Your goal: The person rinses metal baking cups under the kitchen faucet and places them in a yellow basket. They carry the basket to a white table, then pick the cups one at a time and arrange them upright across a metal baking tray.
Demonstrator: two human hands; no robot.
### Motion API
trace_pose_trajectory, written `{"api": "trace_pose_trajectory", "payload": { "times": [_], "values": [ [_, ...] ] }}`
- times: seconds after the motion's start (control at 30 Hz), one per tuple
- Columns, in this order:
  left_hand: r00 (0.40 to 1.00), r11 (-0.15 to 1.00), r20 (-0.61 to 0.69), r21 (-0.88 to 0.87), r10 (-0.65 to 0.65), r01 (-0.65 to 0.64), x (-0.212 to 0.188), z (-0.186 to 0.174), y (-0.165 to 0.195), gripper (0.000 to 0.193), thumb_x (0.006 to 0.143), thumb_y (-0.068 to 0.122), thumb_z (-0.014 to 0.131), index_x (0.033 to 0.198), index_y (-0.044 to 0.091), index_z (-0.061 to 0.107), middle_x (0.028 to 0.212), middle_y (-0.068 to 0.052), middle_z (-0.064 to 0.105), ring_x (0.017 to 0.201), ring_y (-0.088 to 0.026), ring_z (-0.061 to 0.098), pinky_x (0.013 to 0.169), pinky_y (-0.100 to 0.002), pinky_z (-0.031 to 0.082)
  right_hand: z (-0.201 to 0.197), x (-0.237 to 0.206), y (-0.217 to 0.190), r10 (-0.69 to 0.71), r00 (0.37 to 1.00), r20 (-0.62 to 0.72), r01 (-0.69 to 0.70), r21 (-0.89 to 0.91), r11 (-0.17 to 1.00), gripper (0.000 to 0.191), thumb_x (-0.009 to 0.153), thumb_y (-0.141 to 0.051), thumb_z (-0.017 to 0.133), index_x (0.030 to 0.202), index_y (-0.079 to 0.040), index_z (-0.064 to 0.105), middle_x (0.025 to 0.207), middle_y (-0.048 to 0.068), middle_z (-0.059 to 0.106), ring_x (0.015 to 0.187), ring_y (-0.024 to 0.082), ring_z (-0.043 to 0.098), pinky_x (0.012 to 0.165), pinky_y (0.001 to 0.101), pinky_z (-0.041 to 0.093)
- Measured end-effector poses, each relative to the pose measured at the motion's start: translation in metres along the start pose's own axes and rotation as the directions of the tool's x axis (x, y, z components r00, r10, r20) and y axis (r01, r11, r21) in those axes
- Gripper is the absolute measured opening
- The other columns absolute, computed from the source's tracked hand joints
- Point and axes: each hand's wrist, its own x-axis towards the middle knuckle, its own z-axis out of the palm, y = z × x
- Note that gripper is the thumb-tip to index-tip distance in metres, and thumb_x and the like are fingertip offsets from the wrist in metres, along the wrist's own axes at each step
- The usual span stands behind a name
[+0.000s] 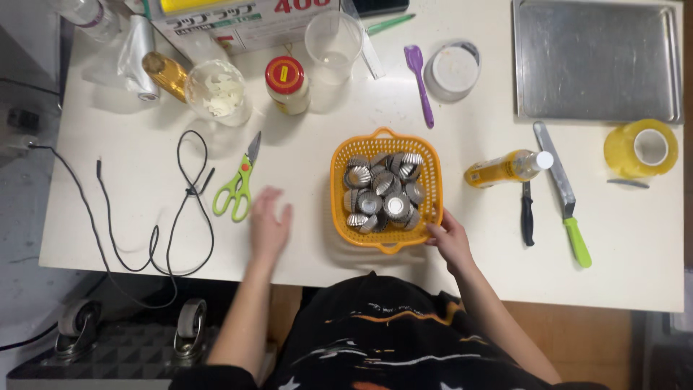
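The right hand [449, 238] grips the lower right rim of a square orange plastic lattice basket [386, 189] at mid-table, filled with small fluted, shiny metal tart moulds [382, 191]. The left hand [269, 225] lies open and flat on the smooth white table [130, 195], just beside green-handled scissors [237, 184].

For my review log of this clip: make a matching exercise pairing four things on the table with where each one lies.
Things:
1. scissors
2. orange basket
3. metal tray
4. tape roll

Places:
A. far right edge, below the tray
B. far right corner of the table
C. just beyond the left hand
D. table centre, right hand at its near corner

Pairs: 1-C, 2-D, 3-B, 4-A
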Motion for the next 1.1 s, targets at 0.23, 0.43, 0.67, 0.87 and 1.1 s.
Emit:
{"api": "trace_pose_trajectory", "payload": {
  "times": [0.23, 0.43, 0.67, 0.87, 1.1],
  "values": [
    [0.941, 0.959, 0.262, -0.238, 0.216, -0.154, -0.006, 0.039, 0.11, 0.037, 0.092, 0.023, 0.069, 0.126, 0.007, 0.066, 0.134, -0.012, 0.062, 0.127, -0.03, 0.056, 0.11, -0.043, 0.044, -0.019, -0.012, -0.012, -0.309, 0.951, -0.022, 0.261, -0.478, 0.838, 0.061, 0.084, -0.02, 0.077, 0.141, -0.01, 0.059, 0.118, 0.012, 0.071, 0.089, 0.022, 0.068, 0.076, 0.0342, 0.056],
    [0.878, 0.928, 0.34, 0.038, 0.336, -0.37, -0.022, 0.055, 0.12, 0.049, 0.089, 0.026, 0.072, 0.133, 0.008, 0.062, 0.144, -0.012, 0.054, 0.13, -0.031, 0.05, 0.108, -0.049, 0.038, -0.016, -0.014, -0.058, -0.468, 0.877, 0.11, 0.427, -0.623, 0.655, 0.044, 0.091, -0.025, 0.074, 0.132, -0.011, 0.066, 0.122, 0.012, 0.07, 0.104, 0.026, 0.071, 0.085, 0.0368, 0.058],
    [0.804, 0.921, 0.594, 0.299, 0.025, -0.249, -0.042, 0.044, 0.147, 0.076, 0.073, 0.028, 0.083, 0.142, 0.014, 0.053, 0.146, -0.014, 0.046, 0.129, -0.034, 0.047, 0.105, -0.063, 0.03, 0.055, -0.026, -0.058, -0.527, 0.686, 0.501, 0.671, -0.717, 0.192, 0.071, 0.069, -0.04, 0.087, 0.128, -0.007, 0.067, 0.137, 0.019, 0.056, 0.128, 0.048, 0.043, 0.104, 0.0531, 0.04],
    [0.811, 0.902, 0.577, 0.292, 0.098, -0.317, -0.053, 0.027, 0.146, 0.058, 0.076, 0.034, 0.082, 0.127, 0.015, 0.065, 0.139, -0.017, 0.05, 0.137, -0.037, 0.04, 0.114, -0.072, 0.011, 0.061, -0.045, -0.047, -0.398, 0.801, 0.448, 0.572, -0.769, 0.286, 0.035, 0.075, -0.039, 0.084, 0.103, -0.019, 0.079, 0.128, 0.007, 0.064, 0.127, 0.038, 0.05, 0.107, 0.0495, 0.044],
    [0.815, 0.917, 0.524, 0.145, 0.248, -0.372, -0.049, 0.051, 0.129, 0.018, 0.088, 0.023, 0.071, 0.101, 0.011, 0.077, 0.128, -0.009, 0.063, 0.133, -0.031, 0.048, 0.118, -0.067, 0.019, 0.047, -0.029, -0.041, -0.375, 0.893, 0.249, 0.437, -0.281, 0.855, 0.025, 0.088, -0.022, 0.077, 0.106, -0.004, 0.075, 0.13, 0.009, 0.067, 0.109, 0.028, 0.064, 0.093, 0.0397, 0.053]
  ]
}}
